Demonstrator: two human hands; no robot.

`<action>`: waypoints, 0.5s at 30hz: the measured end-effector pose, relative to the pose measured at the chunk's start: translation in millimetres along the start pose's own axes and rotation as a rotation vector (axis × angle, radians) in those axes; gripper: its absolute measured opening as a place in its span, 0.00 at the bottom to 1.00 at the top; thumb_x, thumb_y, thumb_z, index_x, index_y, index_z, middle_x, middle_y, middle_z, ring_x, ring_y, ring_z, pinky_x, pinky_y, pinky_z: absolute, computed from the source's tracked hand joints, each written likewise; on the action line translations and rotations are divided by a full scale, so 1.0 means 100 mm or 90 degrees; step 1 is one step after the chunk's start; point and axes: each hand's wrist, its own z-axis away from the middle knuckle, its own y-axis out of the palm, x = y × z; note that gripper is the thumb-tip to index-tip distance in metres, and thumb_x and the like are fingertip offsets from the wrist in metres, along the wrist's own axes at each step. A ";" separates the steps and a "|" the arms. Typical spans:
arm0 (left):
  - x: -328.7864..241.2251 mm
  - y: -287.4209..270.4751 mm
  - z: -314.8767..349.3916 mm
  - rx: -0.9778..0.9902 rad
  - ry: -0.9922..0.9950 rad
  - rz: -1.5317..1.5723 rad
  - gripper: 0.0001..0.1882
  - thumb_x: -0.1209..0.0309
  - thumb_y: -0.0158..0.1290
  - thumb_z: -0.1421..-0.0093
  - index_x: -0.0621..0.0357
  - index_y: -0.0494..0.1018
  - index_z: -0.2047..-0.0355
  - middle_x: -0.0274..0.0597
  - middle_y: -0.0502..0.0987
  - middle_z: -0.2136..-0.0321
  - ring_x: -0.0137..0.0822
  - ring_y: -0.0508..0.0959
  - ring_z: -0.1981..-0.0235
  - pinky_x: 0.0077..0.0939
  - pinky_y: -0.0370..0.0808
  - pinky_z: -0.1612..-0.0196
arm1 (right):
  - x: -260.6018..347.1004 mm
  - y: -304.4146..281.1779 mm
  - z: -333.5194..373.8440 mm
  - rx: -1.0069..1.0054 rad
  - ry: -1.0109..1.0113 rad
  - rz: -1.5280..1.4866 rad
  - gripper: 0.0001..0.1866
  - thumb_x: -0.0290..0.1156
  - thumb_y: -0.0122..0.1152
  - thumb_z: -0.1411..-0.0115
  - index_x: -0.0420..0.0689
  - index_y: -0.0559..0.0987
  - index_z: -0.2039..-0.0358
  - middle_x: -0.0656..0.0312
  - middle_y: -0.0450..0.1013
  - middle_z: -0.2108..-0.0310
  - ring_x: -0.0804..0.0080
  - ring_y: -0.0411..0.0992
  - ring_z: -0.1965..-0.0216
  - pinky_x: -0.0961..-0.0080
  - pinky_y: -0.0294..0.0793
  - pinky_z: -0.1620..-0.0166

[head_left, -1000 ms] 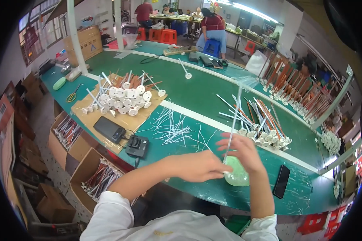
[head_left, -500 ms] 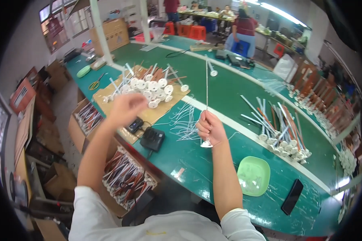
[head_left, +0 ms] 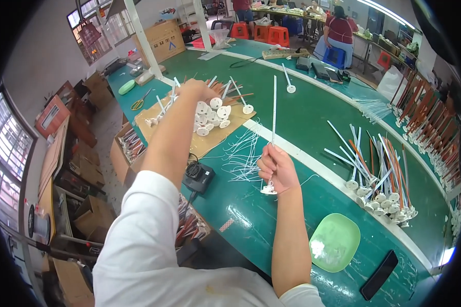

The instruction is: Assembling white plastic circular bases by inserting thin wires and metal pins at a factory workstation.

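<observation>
My right hand (head_left: 277,165) is closed round a thin white rod (head_left: 275,110) that stands upright. Below the fist hangs a white round base (head_left: 269,189), with thin white cord close to the wrist. Farther off, my left hand (head_left: 201,91) reaches over a pile of white round-based pieces (head_left: 206,115) with white and brown stems. Its fingers are out of sight behind the hand and among the stems. The pile lies on a sheet of brown cardboard (head_left: 151,130).
Loose white cords (head_left: 243,161) and a black adapter-like box (head_left: 198,176) lie between the hands. A green dish (head_left: 335,243) and black phone (head_left: 379,275) are at the near right. More stemmed pieces (head_left: 386,202) form a bundle to the right. Green-handled scissors (head_left: 140,102) lie far left.
My left hand has moved forward and right onto the pile. The right hand keeps its hold on the rod. The whole view has shifted a little.
</observation>
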 end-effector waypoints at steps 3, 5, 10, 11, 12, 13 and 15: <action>-0.16 0.05 -0.03 0.054 -0.087 0.006 0.42 0.43 0.65 0.59 0.51 0.77 0.45 0.45 0.73 0.42 0.47 0.71 0.38 0.47 0.69 0.40 | -0.01 -0.03 0.00 -0.017 0.012 0.000 0.13 0.39 0.51 0.29 0.45 0.70 0.70 0.71 0.55 0.84 0.81 0.55 0.83 0.81 0.55 0.80; -0.03 0.17 -0.24 0.034 -0.095 0.017 0.37 0.45 0.66 0.61 0.53 0.80 0.52 0.46 0.78 0.51 0.44 0.77 0.49 0.40 0.74 0.49 | -0.03 0.00 -0.04 -0.021 0.005 -0.010 0.13 0.39 0.52 0.29 0.45 0.70 0.70 0.71 0.55 0.84 0.81 0.56 0.83 0.81 0.56 0.80; -0.30 0.05 0.02 0.070 -0.036 0.023 0.27 0.53 0.67 0.62 0.60 0.84 0.65 0.47 0.84 0.66 0.42 0.84 0.64 0.33 0.81 0.60 | -0.03 -0.01 -0.03 -0.076 0.000 -0.007 0.13 0.38 0.53 0.30 0.44 0.71 0.70 0.71 0.56 0.84 0.81 0.56 0.83 0.81 0.57 0.80; -0.29 0.04 0.01 0.069 -0.038 0.021 0.27 0.53 0.67 0.62 0.60 0.84 0.65 0.47 0.84 0.66 0.42 0.84 0.64 0.33 0.81 0.60 | -0.02 0.00 -0.04 -0.084 0.004 0.000 0.13 0.38 0.53 0.30 0.44 0.71 0.70 0.71 0.57 0.84 0.81 0.57 0.83 0.81 0.58 0.80; -0.26 0.05 -0.01 0.034 -0.001 -0.013 0.28 0.55 0.67 0.62 0.61 0.84 0.64 0.48 0.84 0.66 0.42 0.84 0.64 0.34 0.81 0.60 | -0.02 0.01 -0.05 -0.083 0.004 -0.002 0.13 0.38 0.53 0.30 0.44 0.71 0.70 0.71 0.57 0.84 0.81 0.57 0.83 0.81 0.58 0.80; -0.24 0.07 -0.05 -0.001 0.038 -0.047 0.28 0.56 0.67 0.63 0.62 0.83 0.63 0.49 0.84 0.65 0.43 0.84 0.64 0.36 0.81 0.60 | -0.01 0.03 -0.05 -0.096 -0.004 0.004 0.12 0.37 0.52 0.30 0.44 0.71 0.69 0.70 0.58 0.84 0.82 0.57 0.83 0.83 0.57 0.81; -0.12 0.09 -0.20 -0.001 0.025 -0.027 0.27 0.58 0.66 0.62 0.64 0.83 0.62 0.51 0.83 0.62 0.44 0.85 0.65 0.36 0.82 0.60 | -0.03 0.05 -0.04 -0.106 -0.008 0.005 0.12 0.36 0.50 0.29 0.44 0.71 0.68 0.70 0.59 0.83 0.82 0.57 0.83 0.84 0.56 0.82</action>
